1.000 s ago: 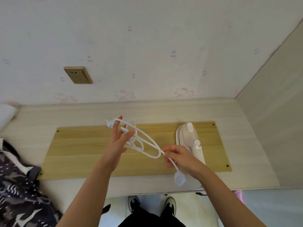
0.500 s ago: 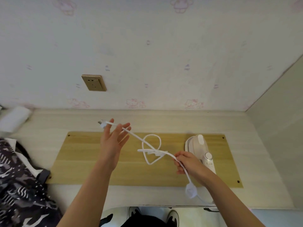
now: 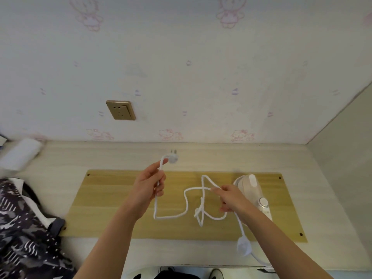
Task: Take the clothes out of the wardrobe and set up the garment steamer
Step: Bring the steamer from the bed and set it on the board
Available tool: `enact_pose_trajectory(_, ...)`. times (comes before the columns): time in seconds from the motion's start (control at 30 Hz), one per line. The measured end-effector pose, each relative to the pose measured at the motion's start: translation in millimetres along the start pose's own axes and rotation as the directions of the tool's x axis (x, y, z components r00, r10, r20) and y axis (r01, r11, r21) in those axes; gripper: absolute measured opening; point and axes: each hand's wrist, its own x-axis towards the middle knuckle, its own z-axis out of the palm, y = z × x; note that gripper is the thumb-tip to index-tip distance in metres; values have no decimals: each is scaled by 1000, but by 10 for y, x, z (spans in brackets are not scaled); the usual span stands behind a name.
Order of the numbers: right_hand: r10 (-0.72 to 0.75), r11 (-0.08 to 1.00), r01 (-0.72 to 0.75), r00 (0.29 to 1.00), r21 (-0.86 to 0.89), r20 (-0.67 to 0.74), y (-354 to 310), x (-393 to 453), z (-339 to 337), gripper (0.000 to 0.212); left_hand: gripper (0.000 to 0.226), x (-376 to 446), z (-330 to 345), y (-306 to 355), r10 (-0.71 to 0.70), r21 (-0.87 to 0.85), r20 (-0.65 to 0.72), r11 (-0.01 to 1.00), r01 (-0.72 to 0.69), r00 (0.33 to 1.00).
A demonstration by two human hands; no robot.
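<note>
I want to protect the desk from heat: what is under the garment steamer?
The garment steamer lies on a yellow wooden board on the pale desk. The right hand hides its near left edge; the contact underneath is covered.

A pale wall point(image 3: 201, 77) with faint pink cartoon-cat wallpaper rises behind the light wood-grain bench point(image 3: 60, 158). A brass-coloured wall socket point(image 3: 120, 110) sits above the bench's far left part. A yellowish wooden board point(image 3: 112, 198) lies on the bench. A plain beige side panel point(image 3: 346, 148) closes the right edge.

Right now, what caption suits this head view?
Both hands untangle the steamer cord, plug raised below a wall socket.
</note>
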Motion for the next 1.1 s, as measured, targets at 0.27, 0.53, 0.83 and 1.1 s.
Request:
enact_pose_trajectory(0.27, -232, 936, 273, 954, 224, -190, 18, -26, -118, 33, 31, 187, -177, 89, 132, 17, -216, 991, -132, 967)
enact_pose_trajectory(0.53, -170, 972, 98, 920, -214, -354, 320, 226, -182, 29, 25, 318, -354, 494, 335, 85, -333, 942, -326, 882)
enact_pose_trajectory(0.83, -103, 739, 1, 988, -674, -112, -128, 346, -83, 18, 23, 243, -480, 850, 427, 166, -229, 903, -397, 875)
enact_pose_trajectory(1.1, -363, 821, 363, 928, -441, 88, -1288, 174, 484, 16, 21, 73, -467, 852, 413, 272, -152, 891, -364, 898)
